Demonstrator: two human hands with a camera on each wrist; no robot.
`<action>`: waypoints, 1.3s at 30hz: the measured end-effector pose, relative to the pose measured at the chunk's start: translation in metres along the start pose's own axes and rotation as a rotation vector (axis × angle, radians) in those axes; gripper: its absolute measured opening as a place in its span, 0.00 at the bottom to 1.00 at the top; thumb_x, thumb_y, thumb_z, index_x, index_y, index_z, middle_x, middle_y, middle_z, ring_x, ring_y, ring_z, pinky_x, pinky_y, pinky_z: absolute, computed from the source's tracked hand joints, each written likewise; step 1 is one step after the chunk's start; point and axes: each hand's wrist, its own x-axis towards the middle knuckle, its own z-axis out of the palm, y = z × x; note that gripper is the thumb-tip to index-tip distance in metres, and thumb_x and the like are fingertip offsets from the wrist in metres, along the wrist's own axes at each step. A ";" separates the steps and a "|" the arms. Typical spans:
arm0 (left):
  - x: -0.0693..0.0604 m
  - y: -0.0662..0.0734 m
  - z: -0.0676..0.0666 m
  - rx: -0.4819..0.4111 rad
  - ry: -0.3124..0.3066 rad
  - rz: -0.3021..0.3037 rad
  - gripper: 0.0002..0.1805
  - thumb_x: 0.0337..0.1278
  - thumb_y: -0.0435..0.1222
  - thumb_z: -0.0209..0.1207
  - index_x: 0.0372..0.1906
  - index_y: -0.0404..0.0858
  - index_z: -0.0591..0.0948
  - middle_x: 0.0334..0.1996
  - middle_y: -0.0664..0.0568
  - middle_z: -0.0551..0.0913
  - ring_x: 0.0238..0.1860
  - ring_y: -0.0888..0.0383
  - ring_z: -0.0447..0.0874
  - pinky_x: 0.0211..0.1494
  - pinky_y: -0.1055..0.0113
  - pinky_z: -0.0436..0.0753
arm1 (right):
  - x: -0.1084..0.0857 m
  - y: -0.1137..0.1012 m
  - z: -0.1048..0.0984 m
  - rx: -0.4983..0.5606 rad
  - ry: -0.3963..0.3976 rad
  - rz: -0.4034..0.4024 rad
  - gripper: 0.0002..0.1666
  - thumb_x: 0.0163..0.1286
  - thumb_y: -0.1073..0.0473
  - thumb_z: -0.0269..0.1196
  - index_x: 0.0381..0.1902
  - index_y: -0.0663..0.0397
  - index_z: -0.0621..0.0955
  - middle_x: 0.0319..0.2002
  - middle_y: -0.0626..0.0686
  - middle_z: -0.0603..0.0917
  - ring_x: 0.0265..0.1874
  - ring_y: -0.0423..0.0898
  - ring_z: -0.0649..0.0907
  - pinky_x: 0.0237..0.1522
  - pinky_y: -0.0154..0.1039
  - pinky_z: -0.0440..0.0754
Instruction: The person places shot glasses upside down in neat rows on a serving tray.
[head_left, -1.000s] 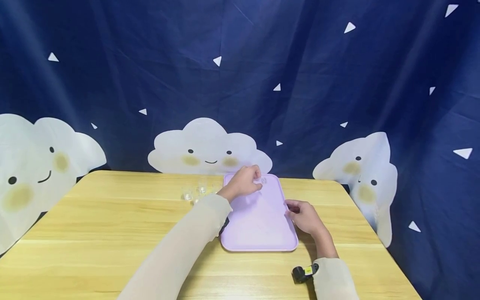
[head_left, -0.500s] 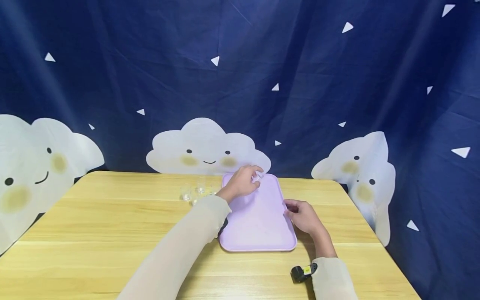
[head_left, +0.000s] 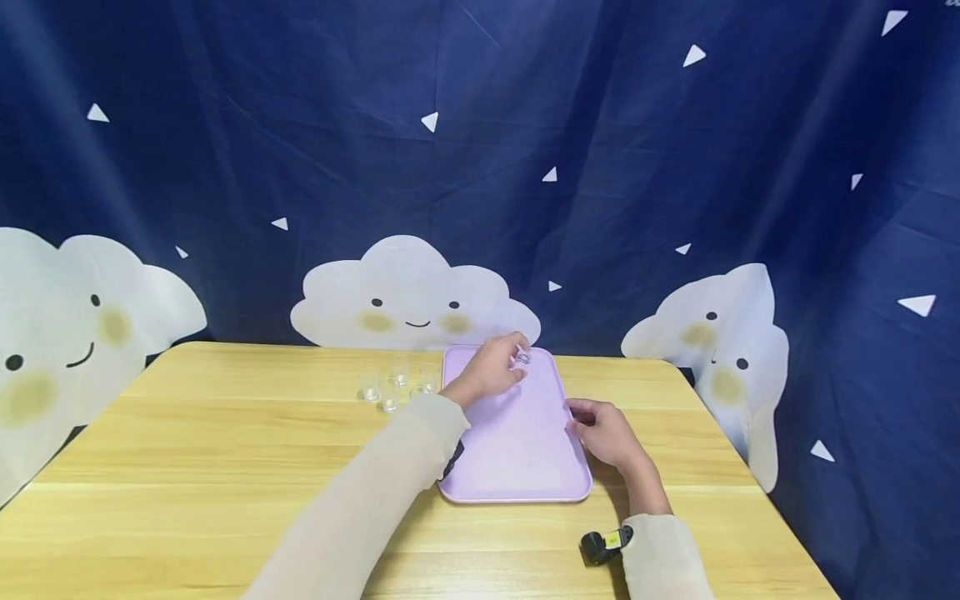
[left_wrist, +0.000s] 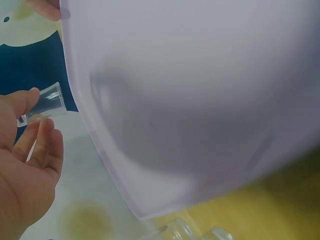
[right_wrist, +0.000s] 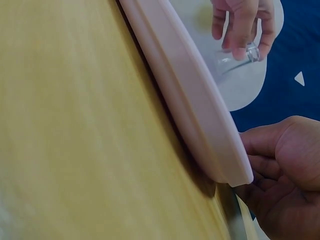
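My left hand (head_left: 493, 367) pinches a small clear cup (head_left: 523, 357) between thumb and fingers, above the far end of a light purple tray (head_left: 517, 467). In the left wrist view the cup (left_wrist: 50, 100) lies tilted on its side, its wider mouth pointing away from the palm. The right wrist view shows the same cup (right_wrist: 232, 62) beyond the tray's rim. On the tray's right side, my right hand (head_left: 611, 433) grips the edge, thumb at the rim and the other fingers lower down, partly hidden.
Several more clear cups (head_left: 370, 388) stand on the wooden table (head_left: 225, 450), just left of the tray. A dark blue curtain (head_left: 480, 125) with clouds hangs behind the table. A black wrist camera (head_left: 596, 548) sits by the right sleeve.
My left hand has shifted slightly right over the tray, and the pinched cup has turned a little in its fingers. My right hand stays on the tray's edge.
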 end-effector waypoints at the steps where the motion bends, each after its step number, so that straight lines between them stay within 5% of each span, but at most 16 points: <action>1: 0.001 0.000 0.002 -0.002 0.002 -0.001 0.20 0.58 0.30 0.69 0.54 0.39 0.79 0.44 0.46 0.85 0.47 0.50 0.83 0.55 0.58 0.82 | 0.000 0.000 0.000 0.003 -0.001 0.004 0.23 0.71 0.67 0.63 0.63 0.62 0.81 0.50 0.57 0.87 0.45 0.50 0.83 0.52 0.48 0.84; 25: 0.002 0.012 0.026 0.009 -0.053 -0.064 0.17 0.54 0.25 0.69 0.50 0.39 0.84 0.45 0.48 0.87 0.50 0.52 0.85 0.57 0.62 0.81 | -0.003 -0.004 0.000 0.017 -0.002 0.013 0.23 0.71 0.67 0.63 0.64 0.63 0.80 0.51 0.59 0.87 0.47 0.51 0.83 0.54 0.49 0.84; 39: 0.002 0.020 0.017 0.036 -0.050 -0.064 0.19 0.60 0.25 0.65 0.56 0.39 0.83 0.49 0.46 0.86 0.53 0.51 0.84 0.60 0.61 0.81 | -0.002 -0.003 -0.002 0.007 0.000 -0.002 0.23 0.71 0.68 0.63 0.63 0.63 0.81 0.51 0.59 0.87 0.46 0.50 0.83 0.54 0.49 0.84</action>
